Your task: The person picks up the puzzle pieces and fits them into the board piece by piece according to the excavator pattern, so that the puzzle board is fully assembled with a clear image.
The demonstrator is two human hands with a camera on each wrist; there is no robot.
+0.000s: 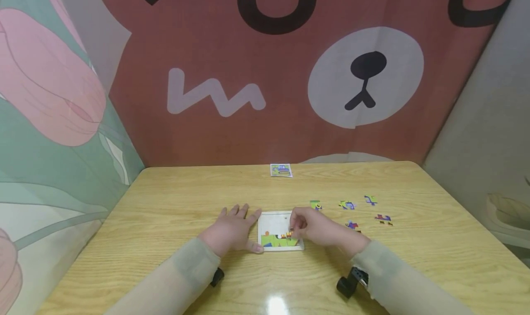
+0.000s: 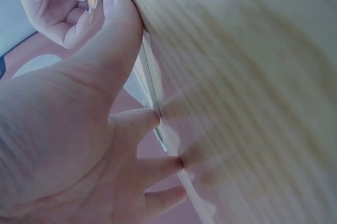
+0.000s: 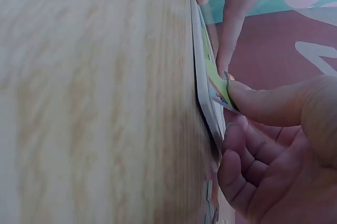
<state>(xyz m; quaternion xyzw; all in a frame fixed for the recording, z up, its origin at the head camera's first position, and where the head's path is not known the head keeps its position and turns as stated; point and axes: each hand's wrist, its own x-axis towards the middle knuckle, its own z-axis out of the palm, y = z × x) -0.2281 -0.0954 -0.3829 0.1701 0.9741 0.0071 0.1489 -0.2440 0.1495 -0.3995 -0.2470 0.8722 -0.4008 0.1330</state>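
Note:
A white-framed jigsaw tray (image 1: 273, 220) lies on the table, its near part filled with green picture pieces (image 1: 271, 241). My left hand (image 1: 233, 231) is spread flat at the tray's left side, with the thumb on the near left corner and the fingers pointing away. Over the tray's right side, my right hand (image 1: 316, 226) pinches a jigsaw piece (image 3: 225, 97) between thumb and fingers. That piece is tilted above the laid ones, partly covered by the fingertips. In the left wrist view the pinching right hand (image 2: 60, 6) shows beyond the left thumb.
Several loose jigsaw pieces lie right of the tray, among them a green and yellow one (image 1: 316, 205) and a red and blue one (image 1: 383, 219). A small picture card (image 1: 281, 170) rests at the table's (image 1: 186, 191) back edge, before a bear-patterned curtain (image 1: 207, 135).

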